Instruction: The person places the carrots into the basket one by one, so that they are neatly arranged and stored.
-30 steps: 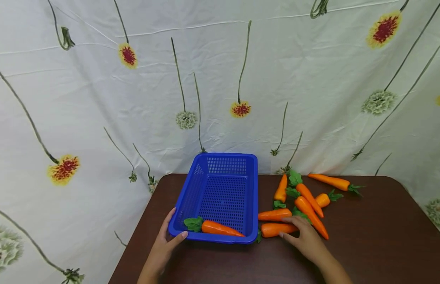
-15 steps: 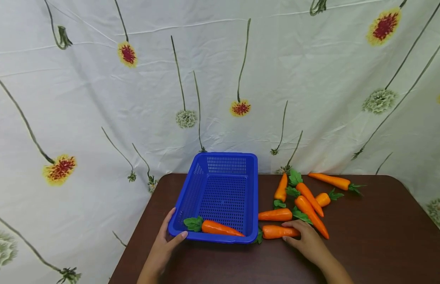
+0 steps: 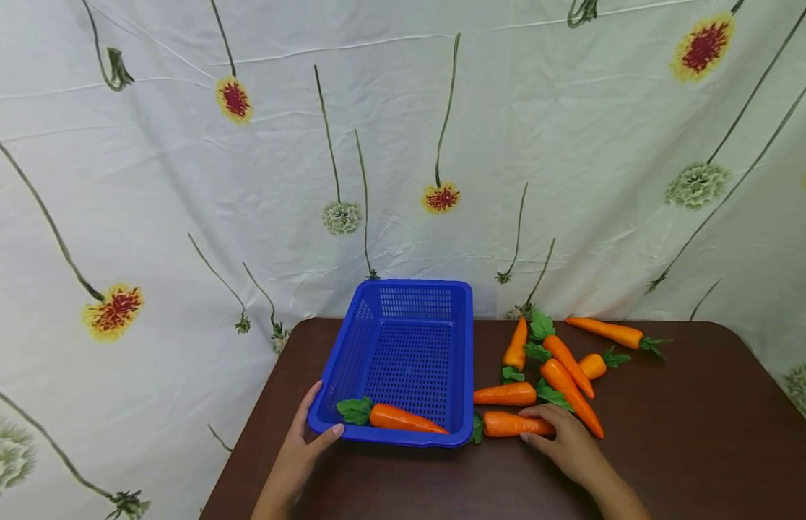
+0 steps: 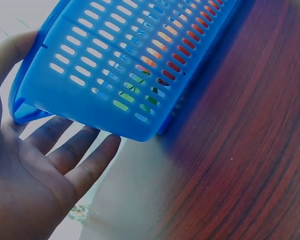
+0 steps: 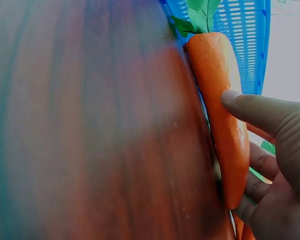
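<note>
On the brown table (image 3: pixel 669 433), beside the blue basket (image 3: pixel 403 303), our right hand (image 3: pixel 572 448) had closed around the nearest carrot (image 3: pixel 507 425) over the last second. A second earlier our fingers lay over its tip end with the thumb reaching low along its near side; half a second on, the hand had drawn back toward the tip, and now the fingers were curled round that end, with the thumb (image 5: pixel 255 112) pressed on top of the carrot in the wrist view and the other fingers tucked beneath. The carrot itself had swung a little: its leafy end sat just beside the basket's near right corner, and the body still lay flat on the table, not lifted. We judged that the grip was made and the carrot was ready to be raised. Our left hand (image 3: pixel 299 451) had not moved across the three moments: it held the basket's near left corner, thumb over the rim and fingers (image 4: pixel 70 155) straight under the wall, steadying it. One carrot in the basket (image 3: pixel 406 419) lay along the near wall, leaves to the left, unchanged. The loose carrots (image 3: pixel 565 372) on the table lay as before, touching one another in a heap just beyond our right hand, with one apart toward the back.
</note>
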The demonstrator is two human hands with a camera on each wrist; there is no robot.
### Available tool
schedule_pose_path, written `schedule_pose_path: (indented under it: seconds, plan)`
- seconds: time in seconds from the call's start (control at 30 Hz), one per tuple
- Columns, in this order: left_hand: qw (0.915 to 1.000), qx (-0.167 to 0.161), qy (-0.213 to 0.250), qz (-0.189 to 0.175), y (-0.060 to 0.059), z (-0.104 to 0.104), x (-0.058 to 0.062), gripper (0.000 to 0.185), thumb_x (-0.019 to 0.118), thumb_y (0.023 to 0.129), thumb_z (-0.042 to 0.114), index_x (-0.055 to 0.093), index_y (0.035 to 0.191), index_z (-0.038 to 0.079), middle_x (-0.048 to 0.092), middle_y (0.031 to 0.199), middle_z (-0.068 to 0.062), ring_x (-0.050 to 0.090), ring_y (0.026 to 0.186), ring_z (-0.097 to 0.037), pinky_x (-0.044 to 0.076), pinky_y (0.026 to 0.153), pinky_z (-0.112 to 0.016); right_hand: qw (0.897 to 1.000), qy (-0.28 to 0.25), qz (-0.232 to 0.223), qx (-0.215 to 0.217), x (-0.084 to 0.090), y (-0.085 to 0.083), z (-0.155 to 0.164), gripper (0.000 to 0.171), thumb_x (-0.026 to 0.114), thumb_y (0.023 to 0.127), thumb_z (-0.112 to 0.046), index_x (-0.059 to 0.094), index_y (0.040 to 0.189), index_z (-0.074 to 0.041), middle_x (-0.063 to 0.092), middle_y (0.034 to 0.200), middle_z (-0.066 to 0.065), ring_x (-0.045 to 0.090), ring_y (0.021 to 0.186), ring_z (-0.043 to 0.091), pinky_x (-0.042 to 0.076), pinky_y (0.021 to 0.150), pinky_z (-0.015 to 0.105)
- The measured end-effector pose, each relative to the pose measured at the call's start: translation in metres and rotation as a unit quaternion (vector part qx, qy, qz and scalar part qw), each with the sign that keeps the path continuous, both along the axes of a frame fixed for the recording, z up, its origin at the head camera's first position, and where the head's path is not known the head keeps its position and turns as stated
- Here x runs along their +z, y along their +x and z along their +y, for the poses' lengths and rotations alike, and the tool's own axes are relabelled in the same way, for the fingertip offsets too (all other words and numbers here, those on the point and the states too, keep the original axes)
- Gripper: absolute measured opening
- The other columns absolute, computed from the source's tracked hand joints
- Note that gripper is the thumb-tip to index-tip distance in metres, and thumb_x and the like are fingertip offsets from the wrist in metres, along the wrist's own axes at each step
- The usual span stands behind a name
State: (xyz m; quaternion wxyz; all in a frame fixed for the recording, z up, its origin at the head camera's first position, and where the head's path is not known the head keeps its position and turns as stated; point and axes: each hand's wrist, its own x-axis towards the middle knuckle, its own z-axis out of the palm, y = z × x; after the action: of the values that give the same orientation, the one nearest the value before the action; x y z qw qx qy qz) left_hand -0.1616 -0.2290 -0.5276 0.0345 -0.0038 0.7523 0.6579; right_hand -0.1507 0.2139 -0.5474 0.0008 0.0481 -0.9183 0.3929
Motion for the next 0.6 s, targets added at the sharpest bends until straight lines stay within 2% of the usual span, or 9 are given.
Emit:
schedule_pose_path:
  seconds: [0.23, 0.47, 0.6]
  plan:
    - [1.0, -0.003, -0.002, -0.001, 0.002, 0.0, 0.003, 0.078, 0.064, 0.092, 0.017, 0.02, 0.152, 0.039, 0.023, 0.159, -0.014, 0.036, 0.139, -0.036, 0.042, 0.091, -0.012, 1.0, -0.004, 0.01, -0.013, 0.003, 0.002, 0.004, 0.028, 0.074, 0.083, -0.039, 0.066, 0.11, -0.036, 0.065, 0.115, -0.008, 0.059, 0.113, 0.019, 0.047, 0.093, 0.045]
    - [1.0, -0.004, 0.002, -0.002, 0.003, 0.001, 0.004, 0.078, 0.064, 0.092, 0.015, 0.019, 0.152, 0.037, 0.023, 0.159, -0.015, 0.036, 0.139, -0.035, 0.042, 0.091, -0.011, 0.999, -0.003, 0.04, -0.036, 0.008, 0.005, 0.006, 0.029, 0.073, 0.083, -0.04, 0.066, 0.11, -0.035, 0.065, 0.111, -0.01, 0.06, 0.105, 0.014, 0.049, 0.089, 0.038]
    - [1.0, -0.002, 0.001, -0.004, 0.003, 0.001, 0.005, 0.078, 0.063, 0.092, 0.015, 0.019, 0.152, 0.038, 0.024, 0.159, -0.015, 0.036, 0.138, -0.035, 0.042, 0.09, -0.011, 0.997, -0.004, 0.057, -0.044, 0.013, 0.006, 0.009, 0.032, 0.072, 0.083, -0.042, 0.067, 0.114, -0.031, 0.066, 0.114, -0.006, 0.061, 0.108, 0.018, 0.048, 0.091, 0.043]
